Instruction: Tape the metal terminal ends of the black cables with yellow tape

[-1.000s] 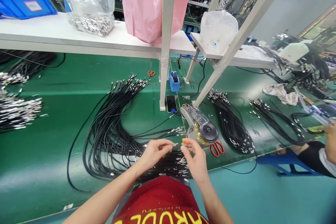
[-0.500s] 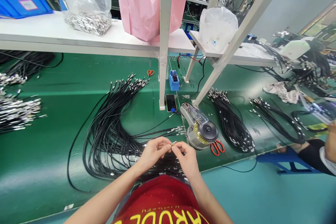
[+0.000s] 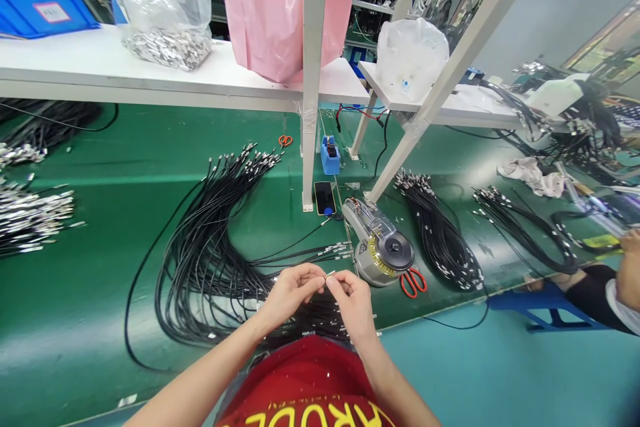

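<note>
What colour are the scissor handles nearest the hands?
The scissor handles are red, clearest in the head view.

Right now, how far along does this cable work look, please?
Done: the bundle beside the tape dispenser lies gathered, metal ends on. In hand: the left hand and right hand pinch a small metal piece. Left: the large bundle spreads loosely toward the hands; the exact amount is unclear.

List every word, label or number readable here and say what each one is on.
Red shirt: large yellow letters, cut off by the frame, perhaps "ROU", uncertain.
Label on the blue bin: too small to read.
Sticker on the clear plastic bag: too small to read.
Yellow ring on the tape dispenser: markings too blurred to read.
</note>
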Tool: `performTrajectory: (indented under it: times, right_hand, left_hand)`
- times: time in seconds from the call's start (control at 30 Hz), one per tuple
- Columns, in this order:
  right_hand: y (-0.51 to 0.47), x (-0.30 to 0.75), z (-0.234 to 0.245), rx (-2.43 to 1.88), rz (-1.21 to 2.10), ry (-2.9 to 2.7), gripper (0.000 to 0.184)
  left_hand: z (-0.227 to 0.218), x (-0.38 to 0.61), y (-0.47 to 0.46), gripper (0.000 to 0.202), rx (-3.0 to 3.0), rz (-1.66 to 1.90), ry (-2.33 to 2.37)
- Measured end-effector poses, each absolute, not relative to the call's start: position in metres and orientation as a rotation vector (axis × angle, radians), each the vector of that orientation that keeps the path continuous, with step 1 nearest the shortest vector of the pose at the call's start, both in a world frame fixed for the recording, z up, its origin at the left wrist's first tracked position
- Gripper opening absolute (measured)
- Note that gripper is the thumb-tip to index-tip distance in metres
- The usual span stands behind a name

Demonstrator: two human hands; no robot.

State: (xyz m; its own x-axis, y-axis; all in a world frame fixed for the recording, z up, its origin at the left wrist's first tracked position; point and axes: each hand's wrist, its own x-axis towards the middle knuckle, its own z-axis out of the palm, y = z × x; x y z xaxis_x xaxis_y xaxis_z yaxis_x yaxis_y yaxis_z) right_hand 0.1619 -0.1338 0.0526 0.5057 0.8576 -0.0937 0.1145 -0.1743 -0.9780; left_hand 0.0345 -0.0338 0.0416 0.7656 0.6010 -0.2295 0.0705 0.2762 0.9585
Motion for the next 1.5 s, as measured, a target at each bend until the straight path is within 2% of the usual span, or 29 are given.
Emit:
performTrajectory:
  times: [0.27,0.63,0.9,0.97,1.07,1.2,1.3,1.5]
  right_hand:
    - [-0.133,0.163,0.049,-1.73,0.718,-0.961,0.012]
    - [-0.135,0.165,0.049,-1.726,0.729,-0.911,0.021]
    - [-0.144,0.164,0.061,-1.772,0.598,-1.043,0.018]
    - [-0.145,0.164,0.061,-1.762,0.617,-1.033,0.019]
    - [-0.146,0.164,0.06,-1.712,0.722,-0.917,0.02]
    - [-0.142,0.163,0.055,-1.547,0.961,-0.628,0.02]
    - [-0.14,0.162,0.053,-1.475,1.027,-0.518,0.02]
    - [-0.144,0.164,0.054,-1.462,1.012,-0.571,0.019]
  left_hand:
    - [0.048,0.033,-0.031,0.026,1.09,0.383,0.606]
    - [0.05,0.028,-0.03,0.027,1.116,0.331,0.627]
    - [0.049,0.027,-0.037,0.03,1.383,0.376,0.625]
    - [0.046,0.029,-0.04,0.021,1.535,0.461,0.616]
    - [0.039,0.028,-0.041,0.016,1.98,0.777,0.482]
    - [0.031,0.019,-0.038,0.029,2.513,1.043,0.117]
    - [0.026,0.01,-0.034,0.035,2.529,0.955,0.089]
    - [0.037,0.004,-0.031,0.028,2.14,0.498,0.539]
